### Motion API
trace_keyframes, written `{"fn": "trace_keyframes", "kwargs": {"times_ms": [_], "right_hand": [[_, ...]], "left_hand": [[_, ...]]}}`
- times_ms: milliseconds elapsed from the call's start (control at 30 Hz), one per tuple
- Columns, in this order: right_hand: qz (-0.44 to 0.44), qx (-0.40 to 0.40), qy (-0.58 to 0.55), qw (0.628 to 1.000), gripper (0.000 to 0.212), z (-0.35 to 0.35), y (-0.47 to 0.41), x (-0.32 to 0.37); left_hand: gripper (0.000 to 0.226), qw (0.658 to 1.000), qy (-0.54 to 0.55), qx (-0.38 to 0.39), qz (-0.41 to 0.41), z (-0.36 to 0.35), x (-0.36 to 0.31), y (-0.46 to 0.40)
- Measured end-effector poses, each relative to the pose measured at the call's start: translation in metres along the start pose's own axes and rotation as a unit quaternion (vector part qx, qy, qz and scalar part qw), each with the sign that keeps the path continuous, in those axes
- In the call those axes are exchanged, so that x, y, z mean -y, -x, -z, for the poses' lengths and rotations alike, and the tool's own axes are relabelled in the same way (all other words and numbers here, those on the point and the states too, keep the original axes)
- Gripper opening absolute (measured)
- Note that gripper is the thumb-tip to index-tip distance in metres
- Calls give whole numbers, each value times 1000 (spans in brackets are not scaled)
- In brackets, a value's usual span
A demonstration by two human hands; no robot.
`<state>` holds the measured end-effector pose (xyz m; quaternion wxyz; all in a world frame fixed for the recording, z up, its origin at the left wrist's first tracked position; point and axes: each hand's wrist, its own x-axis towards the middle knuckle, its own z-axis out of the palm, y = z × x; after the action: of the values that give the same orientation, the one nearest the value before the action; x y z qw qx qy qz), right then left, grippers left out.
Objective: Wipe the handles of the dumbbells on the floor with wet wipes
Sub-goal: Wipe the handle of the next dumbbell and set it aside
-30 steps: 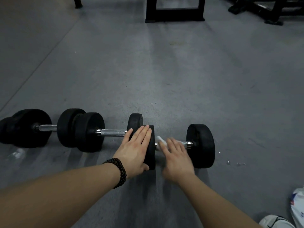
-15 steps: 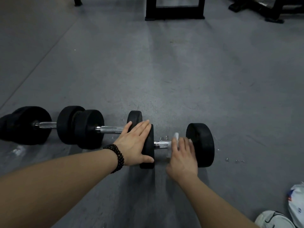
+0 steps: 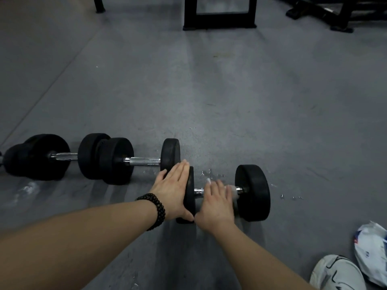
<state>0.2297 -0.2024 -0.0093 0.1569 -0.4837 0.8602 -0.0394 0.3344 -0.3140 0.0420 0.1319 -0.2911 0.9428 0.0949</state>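
Your left hand (image 3: 174,189) lies flat, fingers straight and together, against the outer face of the near dumbbell's left plate (image 3: 189,195), thumb hooked under its lower edge; a dark bead bracelet (image 3: 156,210) circles that wrist. Just to the right of that plate, your right hand (image 3: 216,203) covers the chrome handle (image 3: 198,191), fingers draped over a white wet wipe (image 3: 233,190) pressed onto the bar (how tightly the fingers curl underneath cannot be told, the hand is blurred). A corner of the wipe pokes out above your fingers and another bit shows beside the right plate (image 3: 252,192), which stands just beyond your fingertips.

The near dumbbell (image 3: 252,206) rests on the grey floor (image 3: 230,101), with small wet specks just past your right hand. Left of your left hand, a second dumbbell (image 3: 144,161) lies nearly in line, its near plate touching your left fingertips, and a third (image 3: 62,156) sits farther left. Down to the right of your right forearm are a white shoe (image 3: 337,273) and a white plastic bag (image 3: 372,250). Far ahead stands a black equipment frame (image 3: 219,19).
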Motion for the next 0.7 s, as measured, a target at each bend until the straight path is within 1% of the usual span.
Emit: {"fn": "trace_keyframes", "kwargs": {"times_ms": [67, 133, 233, 267, 300, 400, 433, 467, 567, 633, 700], "right_hand": [[50, 12, -2, 999, 102, -6, 6, 0], [68, 1, 0, 998, 98, -6, 12, -16], [-17, -41, -18, 999, 104, -5, 20, -35], [-24, -43, -24, 998, 105, -6, 21, -32], [-4, -36, -31, 999, 104, -7, 21, -27], [115, -8, -24, 993, 94, -11, 24, -14], [122, -12, -26, 992, 92, -9, 24, -16], [98, -19, -33, 994, 92, -8, 23, -19], [-15, -47, -52, 997, 97, -11, 24, -25], [-26, -48, -56, 997, 94, -16, 25, -17], [14, -42, -60, 997, 89, -17, 25, -13]], "left_hand": [[149, 999, -34, 8, -7, -2, -4, -1], [150, 999, -48, 11, -6, -2, -6, 0], [149, 998, -59, 15, -3, -5, -7, 3], [149, 998, -61, 13, -4, -6, -7, 4], [149, 998, -63, 12, -5, -6, -8, 4], [149, 997, -76, 19, -2, -2, -8, 2], [149, 996, -81, 24, 0, -1, -8, 1], [149, 996, -83, 29, 1, 0, -8, 0], [149, 996, -77, 37, 2, 2, -8, -1], [149, 996, -77, 36, 1, 1, -8, -2], [149, 996, -85, 32, 0, 0, -8, -2]]}}
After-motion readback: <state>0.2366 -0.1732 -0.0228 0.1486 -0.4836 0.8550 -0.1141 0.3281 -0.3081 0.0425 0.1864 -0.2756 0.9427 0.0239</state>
